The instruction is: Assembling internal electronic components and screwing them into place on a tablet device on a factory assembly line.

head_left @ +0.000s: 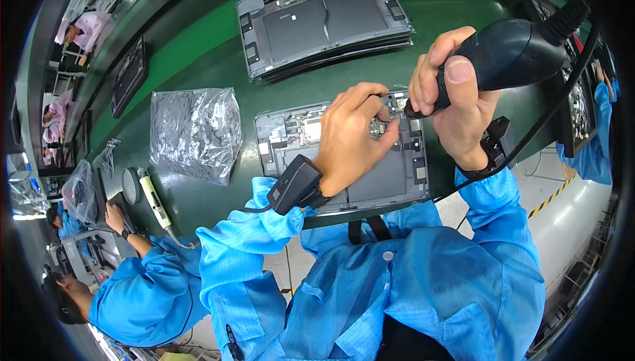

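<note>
Dark green worktop (pixel 198 67) bends across our view inside a black rim. Nearest us, blue sleeves (pixel 493 192) rise from the lower part. Our right hand (pixel 463 100), right of centre, is closed around a black handheld tool (pixel 512 53), whose tip we can barely make out. Our left hand (pixel 354 139) lies over the opened device (pixel 387 179) at the centre, fingers bent, covering part of its insides; we cannot tell whether they pinch anything. To its left rests a crinkled plastic bag (pixel 195 133), its contents obscured by glare. At upper centre we see a stack of similar devices (pixel 297 24), only the top one fully visible. A co-worker (pixel 149 288) in blue is at lower left; at the right edge, another blue sleeve (pixel 592 159) is cut off. Farther away, the pink-clad people (pixel 92 30) at upper left are too small to read.
</note>
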Demonstrator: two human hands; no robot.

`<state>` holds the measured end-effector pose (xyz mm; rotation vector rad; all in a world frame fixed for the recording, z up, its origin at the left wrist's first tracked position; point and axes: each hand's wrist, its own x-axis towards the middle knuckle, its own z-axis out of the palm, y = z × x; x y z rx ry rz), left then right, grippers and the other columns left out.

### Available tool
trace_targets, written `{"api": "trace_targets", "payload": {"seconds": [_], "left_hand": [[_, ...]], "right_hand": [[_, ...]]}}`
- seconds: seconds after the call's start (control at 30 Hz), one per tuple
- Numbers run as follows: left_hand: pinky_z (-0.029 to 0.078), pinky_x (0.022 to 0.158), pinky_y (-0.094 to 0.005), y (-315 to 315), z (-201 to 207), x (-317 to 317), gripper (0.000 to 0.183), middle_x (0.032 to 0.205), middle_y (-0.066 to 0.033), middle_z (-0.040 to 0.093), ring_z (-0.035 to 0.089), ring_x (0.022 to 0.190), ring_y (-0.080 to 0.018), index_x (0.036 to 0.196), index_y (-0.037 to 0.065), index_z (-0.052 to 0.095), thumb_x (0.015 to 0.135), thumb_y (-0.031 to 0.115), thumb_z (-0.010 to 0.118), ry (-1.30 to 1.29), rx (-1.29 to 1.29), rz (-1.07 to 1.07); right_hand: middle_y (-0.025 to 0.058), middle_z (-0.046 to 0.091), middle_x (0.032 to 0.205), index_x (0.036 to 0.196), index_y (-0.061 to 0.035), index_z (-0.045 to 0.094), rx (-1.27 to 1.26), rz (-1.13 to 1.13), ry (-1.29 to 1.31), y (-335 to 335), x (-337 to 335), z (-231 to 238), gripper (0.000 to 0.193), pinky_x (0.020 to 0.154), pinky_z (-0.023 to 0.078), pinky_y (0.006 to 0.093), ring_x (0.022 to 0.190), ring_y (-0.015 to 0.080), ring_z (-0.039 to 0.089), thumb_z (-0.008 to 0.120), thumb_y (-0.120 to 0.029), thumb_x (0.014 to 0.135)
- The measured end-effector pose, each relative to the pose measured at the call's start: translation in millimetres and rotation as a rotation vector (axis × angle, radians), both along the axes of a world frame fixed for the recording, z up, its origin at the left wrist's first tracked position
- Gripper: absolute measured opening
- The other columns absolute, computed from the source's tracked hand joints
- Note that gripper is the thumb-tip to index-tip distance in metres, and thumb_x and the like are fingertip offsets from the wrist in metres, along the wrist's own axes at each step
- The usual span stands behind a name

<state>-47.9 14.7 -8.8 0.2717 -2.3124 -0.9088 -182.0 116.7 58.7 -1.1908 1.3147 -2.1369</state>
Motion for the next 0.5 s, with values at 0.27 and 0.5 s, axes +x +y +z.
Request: {"api": "trace_targets", "payload": {"seconds": [0.27,0.5], "left_hand": [[0.058,0.083,-0.0438,1,2,0,0.027,0.119,-0.0133,0.074,0.072,0.098,-0.0382,0.077,0.003,0.061,0.076,0.005,0.088,-0.027,0.070,0.016],[0.057,0.083,-0.0436,3,-1,0,0.026,0.120,-0.0131,0.074,0.072,0.100,-0.0382,0.077,0.004,0.061,0.076,0.006,0.087,-0.019,0.068,0.029]], "right_hand": [[0.0056,0.052,0.068,0.109,-0.0035,0.052,0.019,0.001,0.008,-5,1,-2,0.035,0.052,0.045,0.0300,0.053,0.0126,0.047,0.059,-0.037,0.111],[0.0036,0.055,0.068,0.108,-0.0003,0.056,-0.040,0.012,-0.069,-6,3,-10,0.026,0.051,0.044,0.0272,0.053,0.0105,0.050,0.064,-0.025,0.108]]}}
